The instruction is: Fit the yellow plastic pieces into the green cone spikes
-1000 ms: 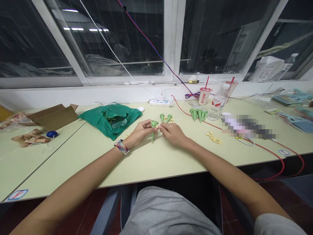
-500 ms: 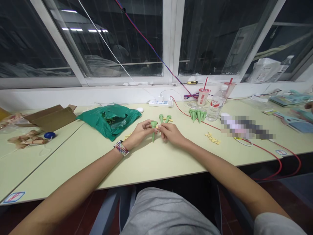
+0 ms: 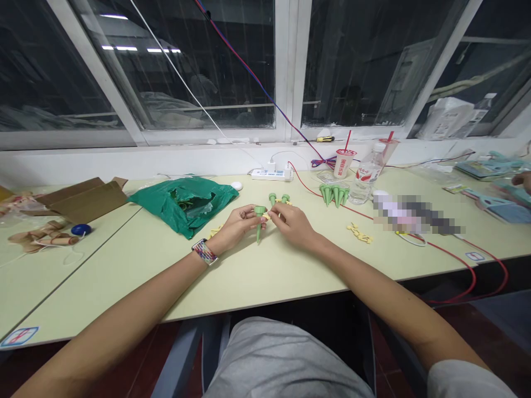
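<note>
My left hand, with a woven watch strap on its wrist, grips a green plastic watering spike upright, point down, over the table. A small yellow piece sticks out from the spike's side below its cap. My right hand is closed in a pinch at that yellow piece, thumb and forefinger against its outer end. Just behind my right hand lie two more green spikes with yellow pieces on them, partly hidden. Some yellow pieces lie beside my left hand, and a pile of yellow pieces is to the right.
A torn green bag lies left. Several green spikes stand near a water bottle and a drink cup. Behind are a power strip and a red cable. Another person's hand shows far right.
My right hand's fingers have shifted slightly around the yellow piece on the spike. My left hand keeps its hold. The whole view has moved a little.
</note>
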Available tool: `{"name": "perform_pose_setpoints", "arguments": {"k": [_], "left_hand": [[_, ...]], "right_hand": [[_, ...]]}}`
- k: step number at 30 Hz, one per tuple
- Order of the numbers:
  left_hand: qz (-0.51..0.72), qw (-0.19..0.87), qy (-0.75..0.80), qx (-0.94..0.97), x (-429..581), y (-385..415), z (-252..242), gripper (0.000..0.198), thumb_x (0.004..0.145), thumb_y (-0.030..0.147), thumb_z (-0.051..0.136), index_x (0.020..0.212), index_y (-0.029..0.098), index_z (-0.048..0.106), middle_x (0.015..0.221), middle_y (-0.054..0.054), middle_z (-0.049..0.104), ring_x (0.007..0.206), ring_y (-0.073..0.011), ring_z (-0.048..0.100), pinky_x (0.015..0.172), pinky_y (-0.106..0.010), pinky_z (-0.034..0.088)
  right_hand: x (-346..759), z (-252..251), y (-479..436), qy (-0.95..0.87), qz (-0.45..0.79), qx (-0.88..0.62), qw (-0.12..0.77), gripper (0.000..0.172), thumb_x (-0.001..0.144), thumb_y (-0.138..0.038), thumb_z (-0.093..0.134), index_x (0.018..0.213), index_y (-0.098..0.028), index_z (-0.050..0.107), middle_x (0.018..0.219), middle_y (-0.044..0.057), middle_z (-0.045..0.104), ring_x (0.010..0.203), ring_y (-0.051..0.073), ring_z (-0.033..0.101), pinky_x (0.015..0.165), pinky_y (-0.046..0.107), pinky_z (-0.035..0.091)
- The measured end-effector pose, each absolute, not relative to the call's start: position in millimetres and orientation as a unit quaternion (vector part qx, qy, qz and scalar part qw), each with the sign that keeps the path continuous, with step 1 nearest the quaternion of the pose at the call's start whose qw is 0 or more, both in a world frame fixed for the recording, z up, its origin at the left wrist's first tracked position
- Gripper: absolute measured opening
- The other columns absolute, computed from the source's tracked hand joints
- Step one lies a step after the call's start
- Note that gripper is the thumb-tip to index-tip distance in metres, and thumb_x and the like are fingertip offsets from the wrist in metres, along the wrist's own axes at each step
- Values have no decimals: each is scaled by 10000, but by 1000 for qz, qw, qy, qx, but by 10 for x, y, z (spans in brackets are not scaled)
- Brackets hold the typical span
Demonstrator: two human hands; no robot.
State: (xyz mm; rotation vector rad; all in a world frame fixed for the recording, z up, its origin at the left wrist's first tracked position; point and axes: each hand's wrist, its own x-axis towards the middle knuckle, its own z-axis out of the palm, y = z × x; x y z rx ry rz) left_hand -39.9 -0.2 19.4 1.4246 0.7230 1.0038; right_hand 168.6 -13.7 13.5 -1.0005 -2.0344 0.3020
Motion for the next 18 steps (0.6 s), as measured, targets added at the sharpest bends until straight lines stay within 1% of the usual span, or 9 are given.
{"name": "perform_pose_setpoints", "arguments": {"k": [3,5,9,11,13,15,17,18], "left_hand": [[432,589,311,608,-396,-11,203,255,771,283,896,890,177,697,864,-34,724,811,-171,680,807,-305,541],[431,588,313,609,-396,-8,203,267,772,296,896,901,177,695,886,-42,731,825,-176,682,814,-311,542],[438,552,325,631,-384,-13,215,296,771,333,898,934,178,705,888,-44,731,834,-182,684,805,-315,538],[442,521,338,647,-371,-32,244,298,775,357,892,928,176,712,860,-37,720,832,-188,686,798,-316,534],[447,491,351,660,-357,-57,279,303,767,368,893,922,170,723,853,-35,714,821,-189,682,797,-319,530],[448,482,357,663,-351,-71,301,305,754,363,897,912,164,729,851,-36,713,798,-184,672,797,-322,527],[443,502,353,654,-356,-67,296,301,750,353,897,902,161,721,839,-37,711,779,-179,663,789,-321,526],[437,522,347,646,-362,-58,284,299,751,344,895,904,162,714,841,-39,712,780,-179,663,787,-319,526]], "right_hand": [[1691,129,-156,-819,112,-389,406,220,1042,-393,538,909,-221,569,892,18,671,742,161,569,703,274,368],[1694,124,-159,-822,114,-386,402,212,1047,-391,528,927,-221,569,900,21,665,750,163,563,703,275,367],[1685,117,-128,-810,153,-382,419,242,1054,-367,505,866,-224,558,841,5,638,763,167,563,712,278,377],[1670,110,-105,-792,214,-377,430,267,1046,-379,510,832,-225,554,758,-15,605,702,160,569,690,277,396],[1652,99,-84,-761,307,-373,433,289,1036,-414,515,819,-227,550,693,-36,569,610,149,577,641,274,422],[1639,90,-73,-728,394,-370,421,323,1023,-467,523,806,-227,531,674,-43,560,548,146,591,587,272,439],[1634,87,-78,-712,433,-375,406,358,1017,-509,519,793,-229,505,684,-37,575,539,149,605,562,271,443],[1636,90,-87,-719,423,-380,400,359,1021,-511,512,797,-230,500,688,-34,583,547,150,603,565,269,438]]}}
